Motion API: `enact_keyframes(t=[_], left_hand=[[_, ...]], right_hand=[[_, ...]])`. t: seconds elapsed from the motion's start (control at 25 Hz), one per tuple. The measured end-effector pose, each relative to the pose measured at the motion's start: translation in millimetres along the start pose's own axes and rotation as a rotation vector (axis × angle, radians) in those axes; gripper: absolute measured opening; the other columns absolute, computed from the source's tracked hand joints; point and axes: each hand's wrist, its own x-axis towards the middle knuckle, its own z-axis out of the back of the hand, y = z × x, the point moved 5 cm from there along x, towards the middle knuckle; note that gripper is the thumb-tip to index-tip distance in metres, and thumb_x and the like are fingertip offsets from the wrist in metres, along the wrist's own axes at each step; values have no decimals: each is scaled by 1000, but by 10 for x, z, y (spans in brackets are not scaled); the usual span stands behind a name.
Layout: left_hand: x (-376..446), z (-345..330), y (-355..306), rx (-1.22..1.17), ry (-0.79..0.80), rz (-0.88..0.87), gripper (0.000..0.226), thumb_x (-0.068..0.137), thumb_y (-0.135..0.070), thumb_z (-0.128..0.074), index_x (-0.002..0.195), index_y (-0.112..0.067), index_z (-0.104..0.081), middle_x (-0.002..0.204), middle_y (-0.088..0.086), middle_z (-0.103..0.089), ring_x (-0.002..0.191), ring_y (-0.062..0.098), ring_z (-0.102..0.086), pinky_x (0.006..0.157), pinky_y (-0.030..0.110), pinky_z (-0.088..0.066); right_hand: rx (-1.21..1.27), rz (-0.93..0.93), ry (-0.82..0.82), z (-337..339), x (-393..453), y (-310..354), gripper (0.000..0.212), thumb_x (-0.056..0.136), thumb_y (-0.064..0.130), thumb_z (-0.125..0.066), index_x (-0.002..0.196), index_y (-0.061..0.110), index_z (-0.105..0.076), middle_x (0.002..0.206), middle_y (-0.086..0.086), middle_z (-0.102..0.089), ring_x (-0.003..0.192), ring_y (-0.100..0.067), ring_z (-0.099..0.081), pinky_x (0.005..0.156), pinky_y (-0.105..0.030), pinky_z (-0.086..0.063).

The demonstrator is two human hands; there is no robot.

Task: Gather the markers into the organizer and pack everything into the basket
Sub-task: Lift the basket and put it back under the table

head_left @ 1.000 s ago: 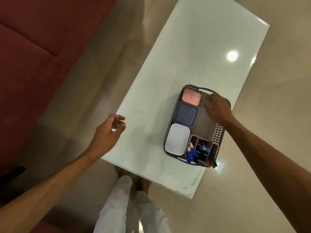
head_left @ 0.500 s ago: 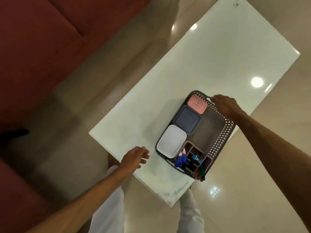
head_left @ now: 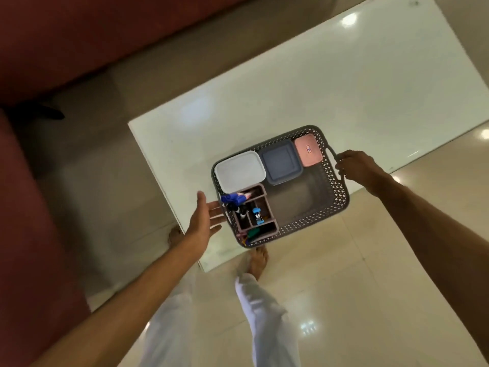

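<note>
Basket [head_left: 336, 192] overhanging the near corner of the table [head_left: 304, 88], right hand [head_left: 356, 168] curled round its far handle, left hand [head_left: 205, 221] spread flat, fingers straight, at the opposite end beside the organizer [head_left: 255, 211] with markers [head_left: 232, 199], bare tabletop beyond, sofa [head_left: 66, 35] left

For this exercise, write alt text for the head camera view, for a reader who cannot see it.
A person's right hand grips one handle of a grey perforated basket at the corner of a white table, while the open left hand reaches its other end. Inside sit a white box, a blue box, a pink box and an organizer holding markers.
</note>
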Motion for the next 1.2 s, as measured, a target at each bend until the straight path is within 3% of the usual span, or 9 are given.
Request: enact_keyframes(t=[0.08, 0.16, 0.28, 0.4, 0.56, 0.68, 0.8, 1.0, 1.2], left_hand=[[-13, 8, 63, -71, 27, 7, 80, 103, -73, -15, 109, -16, -70, 108, 5, -73, 102, 23, -66, 107, 42, -43], [-34, 46, 163, -66, 32, -15, 83, 100, -78, -13, 106, -17, -70, 109, 6, -73, 102, 23, -66, 106, 43, -44], [-190, 138, 534, -49, -5, -36, 87, 96, -83, -14, 106, -19, -72, 105, 4, -77, 104, 21, -68, 101, 46, -46], [-447, 185, 972, -88, -40, -49, 88, 94, -86, -16, 108, -21, -74, 90, -3, -83, 103, 20, -70, 87, 43, -50], [-860, 248, 1617, -143, -86, -89, 87, 96, -84, -15, 105, -21, -74, 86, -3, -82, 99, 19, -70, 87, 42, -50], [-1170, 278, 2147, -172, -100, -104, 87, 97, -82, -12, 102, -20, -74, 93, 0, -78, 95, 19, -68, 91, 42, -48], [-1474, 276, 2779, -301, -159, -64, 84, 99, -80, -15, 101, -19, -72, 99, 2, -75, 93, 19, -67, 82, 38, -49], [-1564, 129, 3863, -455, -228, 2, 88, 97, -82, -22, 102, -10, -73, 91, 8, -77, 91, 23, -69, 96, 40, -52], [-1083, -121, 4708, -573, -243, 21, 95, 94, -86, -24, 106, -5, -73, 91, 11, -77, 95, 26, -70, 97, 42, -54]], right_hand=[[167, -36, 49, 13, -152, -220, 32, 101, -5, -48, 129, -9, -64, 109, -23, -65, 96, -34, -61, 91, -40, -48], [268, -36, 115, -30, -338, -403, 28, 103, -9, -44, 125, -6, -61, 95, -21, -62, 81, -32, -57, 83, -38, -48], [257, 3, 201, -156, -619, -648, 25, 103, -12, -42, 121, -1, -56, 96, -18, -61, 78, -31, -57, 85, -41, -50], [307, -52, 203, -252, -788, -971, 22, 105, -6, -38, 110, -3, -59, 80, -18, -65, 69, -28, -60, 76, -36, -51], [225, 53, 196, -306, -1007, -1421, 24, 102, -7, -44, 114, -12, -65, 99, -26, -66, 81, -34, -64, 86, -45, -58], [169, 100, 240, -340, -1248, -1794, 29, 99, -5, -44, 115, -13, -67, 92, -22, -71, 82, -33, -68, 92, -50, -59], [143, 104, 290, -385, -1525, -2176, 26, 96, -3, -49, 108, -4, -72, 90, -19, -75, 81, -33, -71, 92, -48, -61], [184, 26, 349, -578, -1639, -2913, 22, 98, 12, -57, 105, -1, -73, 88, -15, -77, 77, -27, -74, 79, -37, -62], [227, -20, 366, -963, -1202, -3663, 24, 97, 18, -54, 89, 6, -73, 76, -10, -74, 67, -23, -71, 76, -37, -62]])
